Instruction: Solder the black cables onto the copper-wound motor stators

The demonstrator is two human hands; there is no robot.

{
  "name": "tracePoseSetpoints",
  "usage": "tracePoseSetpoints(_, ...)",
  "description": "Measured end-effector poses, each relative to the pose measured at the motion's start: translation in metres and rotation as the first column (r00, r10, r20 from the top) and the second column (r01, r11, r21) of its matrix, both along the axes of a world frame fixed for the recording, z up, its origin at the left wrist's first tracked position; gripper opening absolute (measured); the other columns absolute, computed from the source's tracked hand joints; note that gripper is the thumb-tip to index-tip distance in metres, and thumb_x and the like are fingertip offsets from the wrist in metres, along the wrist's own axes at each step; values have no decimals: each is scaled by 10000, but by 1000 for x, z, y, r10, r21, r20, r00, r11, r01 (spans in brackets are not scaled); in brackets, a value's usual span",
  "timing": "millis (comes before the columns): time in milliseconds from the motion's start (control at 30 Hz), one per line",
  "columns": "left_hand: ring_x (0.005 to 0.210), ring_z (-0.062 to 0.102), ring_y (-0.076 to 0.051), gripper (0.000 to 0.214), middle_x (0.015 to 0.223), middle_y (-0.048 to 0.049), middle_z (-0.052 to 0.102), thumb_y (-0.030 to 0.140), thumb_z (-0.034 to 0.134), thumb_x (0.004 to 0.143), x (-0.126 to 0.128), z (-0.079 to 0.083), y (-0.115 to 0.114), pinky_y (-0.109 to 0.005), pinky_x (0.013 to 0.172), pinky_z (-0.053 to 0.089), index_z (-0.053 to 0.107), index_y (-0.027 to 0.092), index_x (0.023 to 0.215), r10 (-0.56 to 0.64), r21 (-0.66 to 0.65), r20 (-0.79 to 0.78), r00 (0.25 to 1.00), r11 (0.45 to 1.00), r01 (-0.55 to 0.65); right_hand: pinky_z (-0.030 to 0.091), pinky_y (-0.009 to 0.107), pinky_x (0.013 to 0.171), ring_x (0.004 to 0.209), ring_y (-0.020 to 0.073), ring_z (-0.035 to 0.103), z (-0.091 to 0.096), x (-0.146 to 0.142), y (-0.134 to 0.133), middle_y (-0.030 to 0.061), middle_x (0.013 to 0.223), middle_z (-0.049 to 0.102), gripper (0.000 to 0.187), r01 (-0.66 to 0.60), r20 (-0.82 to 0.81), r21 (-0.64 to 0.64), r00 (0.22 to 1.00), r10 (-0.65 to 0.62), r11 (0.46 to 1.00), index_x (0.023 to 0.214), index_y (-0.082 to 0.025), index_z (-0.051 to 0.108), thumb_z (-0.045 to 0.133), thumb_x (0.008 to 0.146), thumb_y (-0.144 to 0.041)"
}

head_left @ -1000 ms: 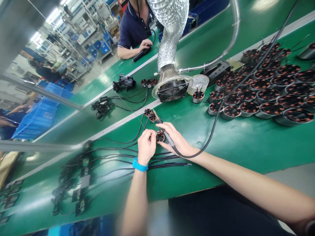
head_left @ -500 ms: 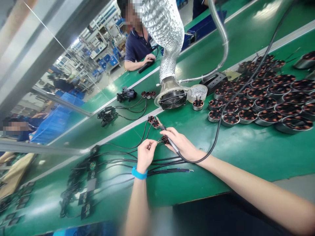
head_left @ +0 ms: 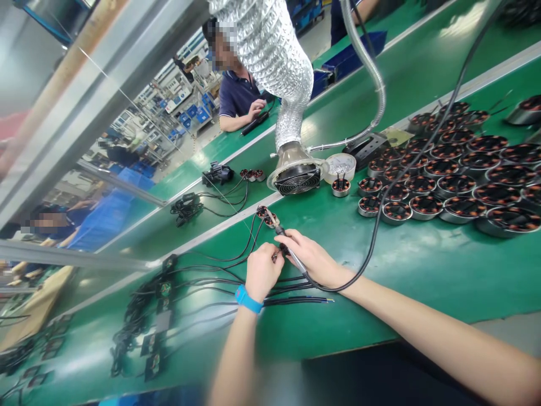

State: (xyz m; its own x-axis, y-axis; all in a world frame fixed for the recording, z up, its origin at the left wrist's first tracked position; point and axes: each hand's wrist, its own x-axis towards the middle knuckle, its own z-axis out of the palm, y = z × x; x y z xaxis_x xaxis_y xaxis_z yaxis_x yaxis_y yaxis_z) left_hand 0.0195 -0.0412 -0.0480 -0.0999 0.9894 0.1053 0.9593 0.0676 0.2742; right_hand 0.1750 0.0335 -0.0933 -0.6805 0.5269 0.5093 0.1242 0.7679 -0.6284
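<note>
My right hand [head_left: 311,258] is closed round a soldering iron [head_left: 285,244], whose tip points up and left toward two small motor stators [head_left: 265,215] on the green bench [head_left: 422,265]. A black cord [head_left: 380,208] runs from the iron up to the right. My left hand [head_left: 262,272], with a blue wristband, pinches something small right next to the iron; a small stator is mostly hidden between my hands. Black wires [head_left: 291,293] lie under both hands.
A foil duct ending in a fan [head_left: 297,178] stands just behind my hands, beside a white dish [head_left: 341,164]. Several rows of round stators [head_left: 456,169] fill the right. Circuit boards with cables [head_left: 152,316] lie at left. A person in a dark shirt [head_left: 240,96] works across the belt.
The view has tilted and both hands sit lower in it. My left hand has closed in against the iron and the part between my hands.
</note>
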Motion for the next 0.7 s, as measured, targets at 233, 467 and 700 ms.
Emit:
tracePoseSetpoints(233,674,591,-174,183,819,-61,655,216,502,967,1,-1,-12,-293,608,342,639,173,853,-17,-17,-232,973,1000,14,570,412,832,1038,268,600,0,-1,-2,156,1248,506,570,-3,26,28,1000,3,1000,1382,-174,405,425,850,31)
tracePoseSetpoints(467,690,559,-135,150,790,-21,629,210,568,933,-4,-9,-21,-258,646,367,635,186,802,15,136,70,997,990,-25,573,394,805,990,256,622,1,-1,-3,148,1237,510,546,16,39,10,999,-17,1000,1373,-188,413,439,867,15)
tracePoseSetpoints(700,691,520,-135,180,723,-2,562,352,695,857,-17,3,-17,-254,661,384,700,173,845,38,88,438,898,992,-85,575,391,816,983,251,633,4,-1,-3,144,1231,510,522,19,11,-20,1000,-19,1000,1361,-190,415,455,878,2)
